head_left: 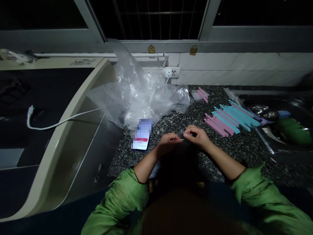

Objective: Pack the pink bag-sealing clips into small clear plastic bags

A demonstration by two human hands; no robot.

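My left hand [170,143] and my right hand [197,137] meet over the counter's front, fingertips pinched close together. Between them is a small piece of clear plastic [181,133], which looks like a little bag; its lower part is lost in the dark. To the right of my right hand, pink and light blue slim sticks [227,119] lie side by side in a slanted row. Further back, a few pink sticks [202,94] rest on a small clear bag [196,95]. A lit phone [142,135] lies left of my left hand.
A large crumpled clear plastic bag [140,98] covers the back left of the speckled counter [168,122]. On the right is a dark sink [269,143] holding a green item [293,130] and metalware. A cream-edged appliance [80,94] with a white cable [61,124] stands left.
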